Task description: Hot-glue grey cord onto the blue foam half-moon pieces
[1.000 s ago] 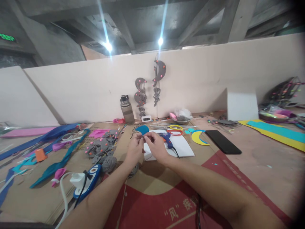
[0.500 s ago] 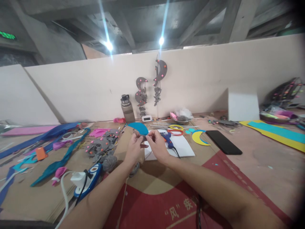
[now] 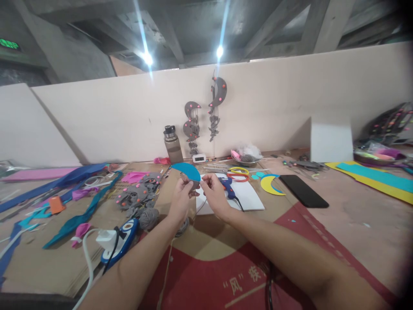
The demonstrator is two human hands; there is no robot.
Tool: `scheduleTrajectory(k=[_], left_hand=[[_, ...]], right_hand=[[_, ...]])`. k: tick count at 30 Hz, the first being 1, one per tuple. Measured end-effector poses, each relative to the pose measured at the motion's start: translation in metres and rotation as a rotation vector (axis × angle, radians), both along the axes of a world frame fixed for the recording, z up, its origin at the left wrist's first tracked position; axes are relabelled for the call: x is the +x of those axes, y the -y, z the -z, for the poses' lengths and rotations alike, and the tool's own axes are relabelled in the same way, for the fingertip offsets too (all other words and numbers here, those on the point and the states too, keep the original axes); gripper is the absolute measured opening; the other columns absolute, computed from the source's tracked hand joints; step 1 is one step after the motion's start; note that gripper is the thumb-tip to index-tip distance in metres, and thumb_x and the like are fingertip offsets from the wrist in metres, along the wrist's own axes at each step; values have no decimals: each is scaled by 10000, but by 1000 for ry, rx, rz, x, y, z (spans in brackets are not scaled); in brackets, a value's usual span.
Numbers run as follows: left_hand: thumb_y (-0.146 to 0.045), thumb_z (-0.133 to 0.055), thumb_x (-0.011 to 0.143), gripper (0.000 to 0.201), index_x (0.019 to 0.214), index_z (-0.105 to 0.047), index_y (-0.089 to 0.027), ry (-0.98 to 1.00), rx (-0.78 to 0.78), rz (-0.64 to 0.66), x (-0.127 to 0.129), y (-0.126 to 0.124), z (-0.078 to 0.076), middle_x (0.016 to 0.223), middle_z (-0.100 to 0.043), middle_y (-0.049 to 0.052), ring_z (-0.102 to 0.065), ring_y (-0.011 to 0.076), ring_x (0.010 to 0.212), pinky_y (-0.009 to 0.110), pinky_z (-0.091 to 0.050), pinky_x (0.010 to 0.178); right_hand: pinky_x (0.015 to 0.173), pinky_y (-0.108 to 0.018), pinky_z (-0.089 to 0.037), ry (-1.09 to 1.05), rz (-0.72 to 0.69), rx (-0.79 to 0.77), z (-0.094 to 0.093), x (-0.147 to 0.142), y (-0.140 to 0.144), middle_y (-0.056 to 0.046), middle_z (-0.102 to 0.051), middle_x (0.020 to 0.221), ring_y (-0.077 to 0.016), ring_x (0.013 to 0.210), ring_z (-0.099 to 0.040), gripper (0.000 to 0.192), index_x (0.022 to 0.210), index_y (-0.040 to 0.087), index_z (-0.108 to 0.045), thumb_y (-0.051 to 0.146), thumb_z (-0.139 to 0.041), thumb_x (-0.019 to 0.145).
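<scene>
The table [image 3: 338,224] fills the lower view, with a red mat [image 3: 226,275] at 6 o'clock and brown cardboard [image 3: 48,267] at 8 o'clock. A white partition [image 3: 274,107] runs across the back, and 2 grey moon hangings [image 3: 206,112] hang on it at 12 o'clock. Yellow and teal sheets [image 3: 377,181] lie at 3 o'clock, blue strips [image 3: 74,185] at 9 o'clock. A white sheet [image 3: 248,198] lies under and just right of the hands, with a black phone [image 3: 303,191] further right. A bottle [image 3: 172,144] stands at 11 o'clock from the hands. A glue gun [image 3: 229,189] lies on the sheet, just right of the right hand. The left hand [image 3: 180,200] is closed in a pinch on the lower edge of a blue crescent [image 3: 187,170], which rises above it at 12 o'clock, lifted off the table. The right hand [image 3: 214,196] sits at 4 o'clock from the crescent, fingers curled and thumb and forefinger pinched near its right tip; whether they grip the crescent or a thin thread there, I cannot tell.
</scene>
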State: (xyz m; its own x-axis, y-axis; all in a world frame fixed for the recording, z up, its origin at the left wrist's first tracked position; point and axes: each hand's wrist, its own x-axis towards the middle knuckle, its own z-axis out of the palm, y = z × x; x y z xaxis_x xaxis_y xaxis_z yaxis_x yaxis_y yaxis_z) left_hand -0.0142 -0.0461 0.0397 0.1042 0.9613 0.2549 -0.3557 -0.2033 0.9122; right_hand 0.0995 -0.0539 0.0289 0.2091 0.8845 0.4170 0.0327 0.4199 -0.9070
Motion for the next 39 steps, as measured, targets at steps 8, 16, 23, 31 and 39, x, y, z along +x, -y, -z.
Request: scheduleTrajectory(k=[8,16,23,31,39], left_hand=[[-296,-590,747,164,847,-516,-189,10,-10,-13,2,2,-1,829,-612,11,-599,131,737,238,-459,623],[-335,-653,714,197,780,-549,-181,-51,58,-114,-6,-6,-5,708,-560,-32,-535,95,643,204,-416,616],[-399,-661,706,257,740,-572,-161,-93,-66,-43,-7,-10,-6,630,-546,-22,-492,90,570,191,-361,534],[-315,-703,664,208,690,-587,-144,113,-135,66,-7,-12,-10,644,-592,-13,-509,85,585,191,-395,538],[-275,-738,626,221,723,-591,-142,206,-248,69,-9,-14,-8,669,-608,-26,-539,80,590,187,-421,513]], right_hand=[[535,-239,-366,27,-17,-53,-5,1,-1,24,-531,663,-112,564,-425,114,758,208,-538,317,-509,773],[518,-236,-349,14,-19,-50,-5,3,-3,37,-470,624,-109,549,-407,133,747,208,-533,336,-512,776],[489,-230,-327,-45,-68,-40,-6,4,-4,42,-449,614,-98,522,-383,159,766,208,-543,367,-534,764],[464,-218,-285,-211,-269,-116,-8,4,-5,74,-374,554,-70,467,-324,227,746,202,-516,410,-604,717],[447,-191,-222,-338,-369,-134,-10,2,-7,86,-331,555,-48,471,-269,266,733,187,-508,393,-667,677]])
